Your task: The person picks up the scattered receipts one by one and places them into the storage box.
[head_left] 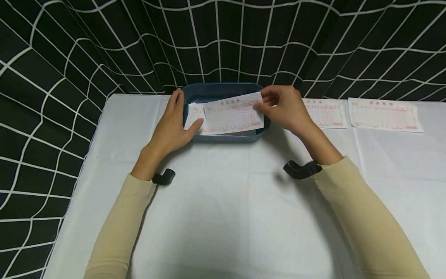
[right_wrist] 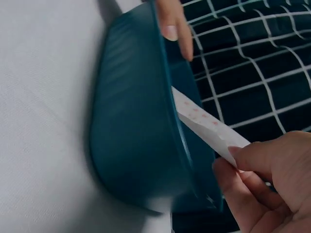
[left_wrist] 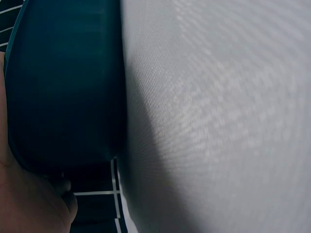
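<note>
A blue plastic bin point(head_left: 223, 138) stands at the table's far edge with printed paper slips point(head_left: 195, 116) inside. My left hand point(head_left: 170, 130) holds the bin's left end, its fingers along the outer side and its thumb over the rim. In the left wrist view only part of that hand point(left_wrist: 29, 201) shows, beside the bin wall. My right hand point(head_left: 283, 104) pinches the right end of a white receipt slip point(head_left: 233, 114) with red print, between thumb and fingers. The slip slants down into the bin in the right wrist view, where my right fingertips point(right_wrist: 235, 153) grip its upper end.
Two more red-printed receipt slips lie flat to the right, a nearer one point(head_left: 327, 112) partly behind my right hand and a farther one point(head_left: 385, 115). A white cloth point(head_left: 223, 217) covers the table. Black fabric with a white grid point(head_left: 230, 42) hangs behind and to the left.
</note>
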`<state>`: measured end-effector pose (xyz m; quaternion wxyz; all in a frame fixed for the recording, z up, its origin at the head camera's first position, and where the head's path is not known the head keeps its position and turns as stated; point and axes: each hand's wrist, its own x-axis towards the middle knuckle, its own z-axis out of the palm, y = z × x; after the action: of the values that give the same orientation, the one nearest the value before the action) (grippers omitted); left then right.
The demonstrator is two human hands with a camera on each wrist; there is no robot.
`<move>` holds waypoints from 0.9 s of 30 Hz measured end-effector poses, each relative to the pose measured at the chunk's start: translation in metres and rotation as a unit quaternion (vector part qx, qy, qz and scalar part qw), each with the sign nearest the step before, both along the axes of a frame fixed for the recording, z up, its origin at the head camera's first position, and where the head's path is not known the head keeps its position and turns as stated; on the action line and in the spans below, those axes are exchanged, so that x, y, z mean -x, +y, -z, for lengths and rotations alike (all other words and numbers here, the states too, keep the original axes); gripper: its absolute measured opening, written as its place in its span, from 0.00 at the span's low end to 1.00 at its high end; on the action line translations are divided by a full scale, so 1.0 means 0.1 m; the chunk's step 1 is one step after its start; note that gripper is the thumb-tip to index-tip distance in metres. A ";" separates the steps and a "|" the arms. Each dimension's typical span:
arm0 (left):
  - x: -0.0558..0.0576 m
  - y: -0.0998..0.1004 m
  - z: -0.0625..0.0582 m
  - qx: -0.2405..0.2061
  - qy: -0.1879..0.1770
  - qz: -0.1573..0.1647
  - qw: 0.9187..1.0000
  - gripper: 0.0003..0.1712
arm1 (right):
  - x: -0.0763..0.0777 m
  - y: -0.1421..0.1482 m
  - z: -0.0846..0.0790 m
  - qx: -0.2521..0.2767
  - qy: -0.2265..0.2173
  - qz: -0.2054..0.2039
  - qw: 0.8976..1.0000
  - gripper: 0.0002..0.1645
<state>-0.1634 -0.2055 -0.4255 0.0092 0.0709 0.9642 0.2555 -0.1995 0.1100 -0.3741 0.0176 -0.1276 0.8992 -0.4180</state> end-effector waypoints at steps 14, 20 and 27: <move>0.01 0.00 0.00 0.001 -0.006 -0.003 1.000 0.60 | -0.01 -0.01 -0.03 -0.006 0.050 -0.019 0.999 0.28; 0.00 -0.01 0.02 -0.001 -0.003 -0.002 1.000 0.60 | -0.05 0.12 -0.06 0.000 0.069 -0.002 0.998 0.26; -0.01 0.00 0.01 -0.004 0.000 0.001 1.000 0.60 | -0.07 0.38 -0.03 -0.019 0.075 0.021 0.997 0.25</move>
<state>-0.1624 -0.2053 -0.4265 0.0090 0.0720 0.9631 0.2593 -0.1921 0.1476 -0.3712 -0.0565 -0.1396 0.9082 -0.3904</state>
